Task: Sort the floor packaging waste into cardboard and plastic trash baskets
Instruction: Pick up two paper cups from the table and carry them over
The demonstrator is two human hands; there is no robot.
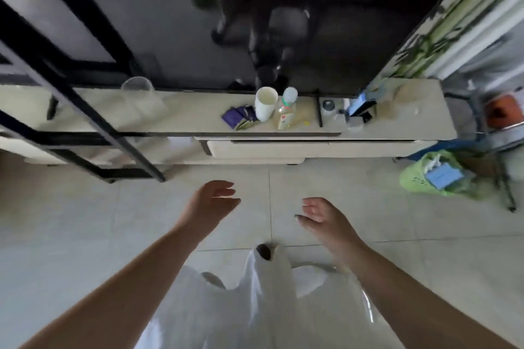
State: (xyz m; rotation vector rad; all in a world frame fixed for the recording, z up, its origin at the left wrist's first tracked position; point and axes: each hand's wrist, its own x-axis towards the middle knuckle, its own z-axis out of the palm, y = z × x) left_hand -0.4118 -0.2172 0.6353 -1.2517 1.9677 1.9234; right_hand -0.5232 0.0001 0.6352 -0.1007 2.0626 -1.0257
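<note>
A person stands on a pale tiled floor (85, 221), looking down at both bare forearms stretched forward. The left hand (211, 197) is open, fingers relaxed and slightly spread, holding nothing. The right hand (321, 214) is also open and empty, palm turned inward toward the left one. Both hover above the floor, touching nothing.

Directly below the forearms, at the bottom of the view, lies a white plastic bag (269, 306), loose and crumpled, with its handle loops showing. It looks like the packaging waste now in hand. It is not held by either hand.

At the right edge of the floor sits a green basket (411, 178) with perforated sides, already holding a blue item and some pale scraps. I cannot tell whether it is meant for cardboard or plastic. No second basket is visible.

Ahead, a low cream table (397, 133) runs across the room. On it stand a white cup (265, 105), a clear bottle (286, 112) with a white cap, purple packets (239, 117) just left of the cup, and a blue box (358, 105) toward the right end.

My judgement: the sorting is between pickups. The next move calls for lowering a hand to the bag, gathering its slack film, and carrying it to the plastic basket.

The bottle carries a label, but motion blur leaves no writing readable anywhere.
</note>
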